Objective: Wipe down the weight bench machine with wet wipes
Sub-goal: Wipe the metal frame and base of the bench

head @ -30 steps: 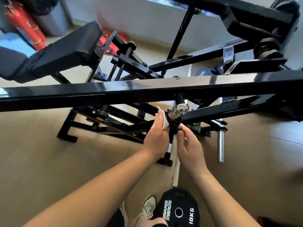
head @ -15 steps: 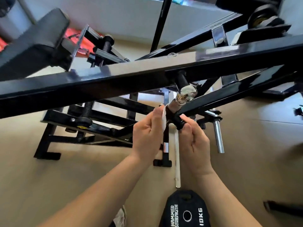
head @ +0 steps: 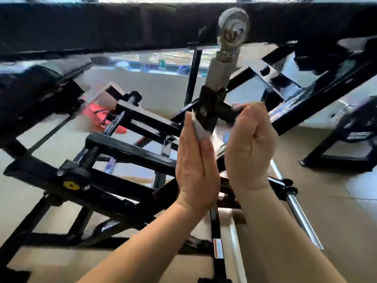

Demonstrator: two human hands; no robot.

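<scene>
The black steel frame of the weight bench machine (head: 130,149) fills the view, with a wide black bar (head: 102,25) across the top. A silver rod-end link (head: 225,52) drops from that bar into a black bracket (head: 207,111). My left hand (head: 195,166) presses a white wet wipe (head: 199,129) flat against the left side of the bracket, fingers straight. My right hand (head: 250,148) grips the black pin sticking out of the bracket's right side, fingers curled round it.
A padded black seat (head: 40,86) stands at the left, with a red object (head: 100,115) on the floor behind it. Two chrome weight pegs (head: 299,213) jut out lower right. More black frame stands at the right (head: 346,139). Beige floor lies below.
The camera has dropped and moved in close under the top bar, so the bracket and both hands look much larger. Both hands stay on the bracket, the wipe still under my left hand.
</scene>
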